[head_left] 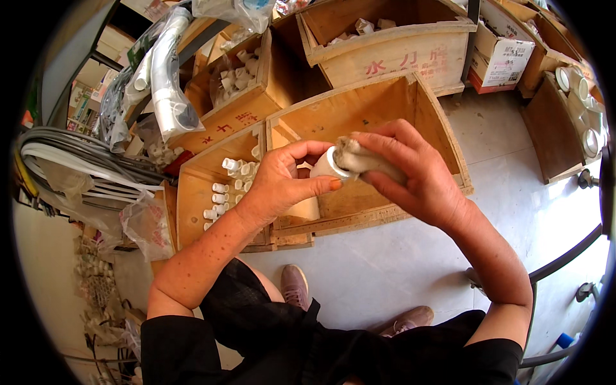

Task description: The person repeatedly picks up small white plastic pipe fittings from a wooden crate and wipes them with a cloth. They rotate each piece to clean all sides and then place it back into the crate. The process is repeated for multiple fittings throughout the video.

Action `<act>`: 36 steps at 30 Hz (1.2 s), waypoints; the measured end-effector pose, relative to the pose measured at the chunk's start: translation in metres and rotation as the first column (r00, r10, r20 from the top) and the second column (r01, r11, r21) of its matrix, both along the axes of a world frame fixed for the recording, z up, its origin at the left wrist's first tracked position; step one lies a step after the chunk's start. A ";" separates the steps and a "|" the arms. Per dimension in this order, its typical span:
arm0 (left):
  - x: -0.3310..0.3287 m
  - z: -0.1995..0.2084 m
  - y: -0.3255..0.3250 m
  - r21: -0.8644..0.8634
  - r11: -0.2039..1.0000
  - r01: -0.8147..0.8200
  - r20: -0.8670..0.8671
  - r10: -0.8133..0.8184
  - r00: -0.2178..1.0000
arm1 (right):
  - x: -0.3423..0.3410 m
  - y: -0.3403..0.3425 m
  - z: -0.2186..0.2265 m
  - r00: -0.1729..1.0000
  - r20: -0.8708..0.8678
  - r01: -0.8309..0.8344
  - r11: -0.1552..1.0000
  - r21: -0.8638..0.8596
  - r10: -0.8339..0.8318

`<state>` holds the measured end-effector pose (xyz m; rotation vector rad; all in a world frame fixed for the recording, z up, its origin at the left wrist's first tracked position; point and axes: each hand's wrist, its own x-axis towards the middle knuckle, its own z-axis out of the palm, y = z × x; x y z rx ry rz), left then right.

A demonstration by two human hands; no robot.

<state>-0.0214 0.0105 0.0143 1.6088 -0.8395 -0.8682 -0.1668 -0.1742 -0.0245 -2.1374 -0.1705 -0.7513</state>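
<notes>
From my end, far L: coiled grey & white tubing (64,149), w/ a clear plastic bag (151,221) bunched just R of & below it. Higher up, a white pipe (168,96) slants down in clear wrap.

Next, a small wooden compartment (192,199) w/ small white fittings (220,188) set in rows; behind it, a wooden box (237,115) of loose white fittings. Then my L hand (282,179): grip closed on the white part (323,167), thumb along the near side, fingers round the far side. The part's held up over the big wooden bin (366,102), mid-view, its mouth turned R.

R hand (417,173), just R of that: grip wrapped on a dirty off-white cloth (351,153), pressed to the part's R end; can't tell how far in it goes.

Beyond the bin, another wooden crate (398,67) w/ red lettering; R of that, a white carton (504,61). Far R, a wooden crate (545,131) w/ larger white pipe pcs (590,106) alongside.
</notes>
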 end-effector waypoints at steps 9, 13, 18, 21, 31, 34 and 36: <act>0.008 -0.001 0.001 -0.029 0.999 -0.030 0.014 0.031 0.999 | 0.004 0.013 0.001 0.998 0.055 -0.038 0.997 0.068 0.034; 0.009 -0.004 0.004 -0.082 0.996 0.030 0.094 -0.023 0.995 | 0.007 0.002 -0.006 0.998 0.042 0.032 0.997 0.070 -0.035; 0.008 -0.011 0.003 -0.025 0.997 0.076 0.231 -0.068 0.971 | 0.008 0.022 0.006 0.998 0.061 -0.009 0.998 0.057 0.006; 0.007 -0.002 0.001 -0.034 0.999 0.020 0.068 -0.018 0.998 | 0.004 0.010 -0.003 0.997 0.077 -0.015 1.000 0.023 0.014; 0.017 -0.011 0.000 -0.024 0.999 -0.023 0.090 0.025 0.996 | 0.023 -0.014 0.012 0.995 0.100 0.034 0.987 -0.156 -0.018; 0.019 -0.008 -0.001 -0.072 0.994 -0.078 0.039 0.081 0.996 | 0.038 -0.055 0.027 0.923 0.223 0.325 0.946 -0.014 -0.314; 0.024 -0.002 0.004 -0.050 0.989 -0.137 -0.013 0.136 0.991 | 0.031 -0.044 0.033 0.940 0.179 0.279 0.957 0.081 -0.289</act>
